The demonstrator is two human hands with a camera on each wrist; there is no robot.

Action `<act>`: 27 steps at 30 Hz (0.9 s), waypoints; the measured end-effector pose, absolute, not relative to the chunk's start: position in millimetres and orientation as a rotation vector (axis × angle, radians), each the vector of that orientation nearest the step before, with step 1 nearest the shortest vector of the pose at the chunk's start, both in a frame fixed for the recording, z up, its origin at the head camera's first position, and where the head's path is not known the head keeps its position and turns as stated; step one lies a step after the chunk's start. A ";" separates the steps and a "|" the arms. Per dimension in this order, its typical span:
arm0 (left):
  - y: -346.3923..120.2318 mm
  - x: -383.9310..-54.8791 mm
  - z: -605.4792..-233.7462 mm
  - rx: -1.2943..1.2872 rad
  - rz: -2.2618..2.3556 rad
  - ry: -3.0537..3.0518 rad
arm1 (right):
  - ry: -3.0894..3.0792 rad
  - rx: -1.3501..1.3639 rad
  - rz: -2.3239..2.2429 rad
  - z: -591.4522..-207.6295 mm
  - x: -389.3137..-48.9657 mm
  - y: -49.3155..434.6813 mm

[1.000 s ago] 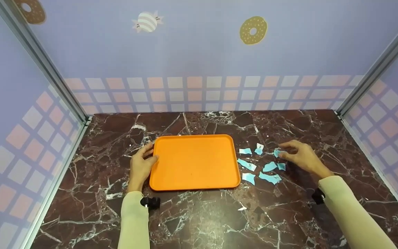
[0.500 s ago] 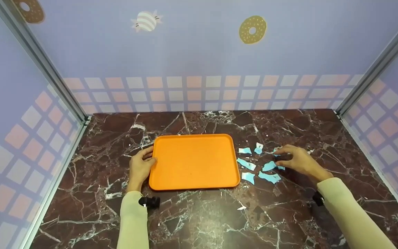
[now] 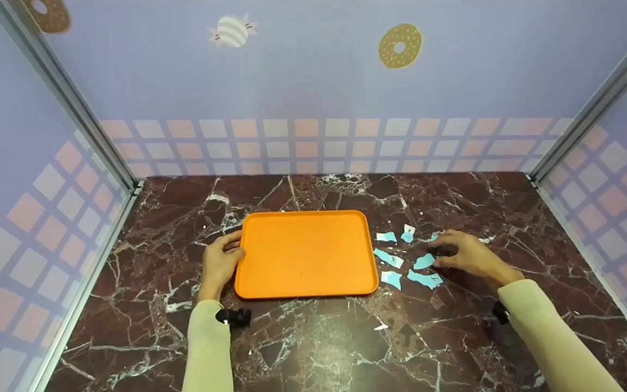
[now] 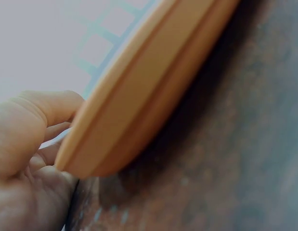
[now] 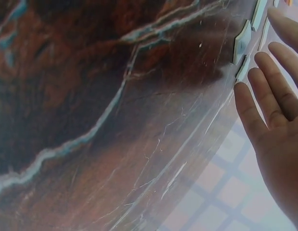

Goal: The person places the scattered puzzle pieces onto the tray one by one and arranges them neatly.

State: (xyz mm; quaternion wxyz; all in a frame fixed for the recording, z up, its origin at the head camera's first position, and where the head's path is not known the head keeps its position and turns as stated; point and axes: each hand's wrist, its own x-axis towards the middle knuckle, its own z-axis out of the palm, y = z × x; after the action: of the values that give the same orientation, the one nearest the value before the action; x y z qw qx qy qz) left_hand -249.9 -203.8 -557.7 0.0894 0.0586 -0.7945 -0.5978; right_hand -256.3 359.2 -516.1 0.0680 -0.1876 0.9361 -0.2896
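Note:
An orange rectangular tray (image 3: 307, 255) lies on the dark marbled tabletop. At its left edge my left hand (image 3: 221, 267) grips the rim, thumb at the top; the left wrist view shows the thumb and fingers around the tray's edge (image 4: 134, 91). To the tray's right lie several flat, jagged light-blue-and-white fragments (image 3: 425, 279). My right hand (image 3: 471, 256) is over the right side of this group, fingers reaching left, partly covering a small fragment (image 3: 434, 237). Its thumb is close to another fragment (image 3: 424, 262). In the right wrist view, the fingers look mostly straight beside fragments (image 5: 242, 43).
Patterned lilac panels stand behind (image 3: 313, 81) and at both sides of the table. A tiny white chip (image 3: 381, 327) lies in front of the fragments. Marbled tabletop (image 3: 313, 348) extends in front of the tray.
My right hand has shifted slightly left and toward me, and now hides the small fragment at the group's right. The left hand stays on the tray, which has not visibly moved.

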 end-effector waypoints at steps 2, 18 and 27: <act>-204.1 -249.8 -557.5 0.177 -1.781 -2.364 | 2.816 -0.568 -0.861 -516.0 -256.8 358.5; -204.5 -250.5 -559.6 0.172 -1.788 -2.357 | 2.832 -0.684 -0.868 -524.3 -261.3 351.1; -204.3 -250.2 -558.6 0.170 -1.785 -2.358 | 2.854 -0.708 -0.901 -529.6 -263.2 349.9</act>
State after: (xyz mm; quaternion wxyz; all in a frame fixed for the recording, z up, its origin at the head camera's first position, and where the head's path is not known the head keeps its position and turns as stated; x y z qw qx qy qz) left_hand -250.2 -204.3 -558.6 0.0894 0.0573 -0.7929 -0.6001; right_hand -263.2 349.9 -529.6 0.0333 -0.2301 0.9275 -0.2927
